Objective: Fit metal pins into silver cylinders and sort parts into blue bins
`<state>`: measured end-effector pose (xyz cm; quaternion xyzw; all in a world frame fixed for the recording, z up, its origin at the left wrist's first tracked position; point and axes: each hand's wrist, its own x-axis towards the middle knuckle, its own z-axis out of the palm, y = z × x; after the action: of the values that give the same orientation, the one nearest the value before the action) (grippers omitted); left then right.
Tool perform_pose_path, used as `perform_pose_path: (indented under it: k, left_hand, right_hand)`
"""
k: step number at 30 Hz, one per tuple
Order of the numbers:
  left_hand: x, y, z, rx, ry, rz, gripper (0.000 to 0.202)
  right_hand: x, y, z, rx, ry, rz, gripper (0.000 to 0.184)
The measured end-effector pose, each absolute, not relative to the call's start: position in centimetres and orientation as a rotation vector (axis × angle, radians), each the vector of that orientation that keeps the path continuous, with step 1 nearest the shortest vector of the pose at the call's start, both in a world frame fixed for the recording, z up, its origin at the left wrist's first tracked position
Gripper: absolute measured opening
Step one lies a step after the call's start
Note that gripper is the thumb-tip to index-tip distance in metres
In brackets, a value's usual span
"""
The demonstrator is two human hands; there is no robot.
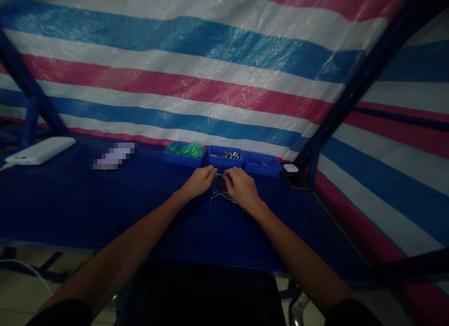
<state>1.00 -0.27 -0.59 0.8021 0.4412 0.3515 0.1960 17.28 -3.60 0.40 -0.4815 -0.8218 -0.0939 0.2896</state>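
Observation:
Over the middle of the blue table (115, 209), my left hand (200, 182) and my right hand (242, 185) face each other, fingers closed. Between their fingertips runs a thin, pale metal rod (220, 175), pinched at both ends. Its exact kind is too small to make out. Just below, partly hidden by my right hand, lies a loose pile of thin metal rods (220, 193). Behind my hands stand a blue bin of green plastic pieces (184, 159), a blue bin of small silvery metal parts (224, 162) and a blue bin with a few small pieces (261, 168).
A white power bank-like box (42, 150) with a cable lies at the far left, near a blurred-out flat item (114, 156). At right, a small white case (290, 168) rests by a dark flat object (296, 181). Striped sheeting (196, 87) and blue frame posts (314, 164) enclose the table.

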Motion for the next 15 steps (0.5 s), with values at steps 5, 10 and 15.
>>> perform_pose_path:
  k: [5, 10, 15]
  left_hand:
    - [1.4, -0.9, -0.2, 2.252, 1.134, 1.069, 0.021]
    - [1.6, -1.3, 0.3, 2.276, 1.173, 1.068, 0.023]
    - [1.2, -1.0, 0.3, 2.365, 1.219, 0.866, 0.028]
  right_hand:
    - [17.8, -3.4, 0.5, -1.321, -2.114, -0.222, 0.019]
    - [17.8, -3.5, 0.6, -1.255, -2.150, -0.177, 0.017]
    - [19.2, -3.1, 1.6, -1.205, -2.092, -0.286, 0.023]
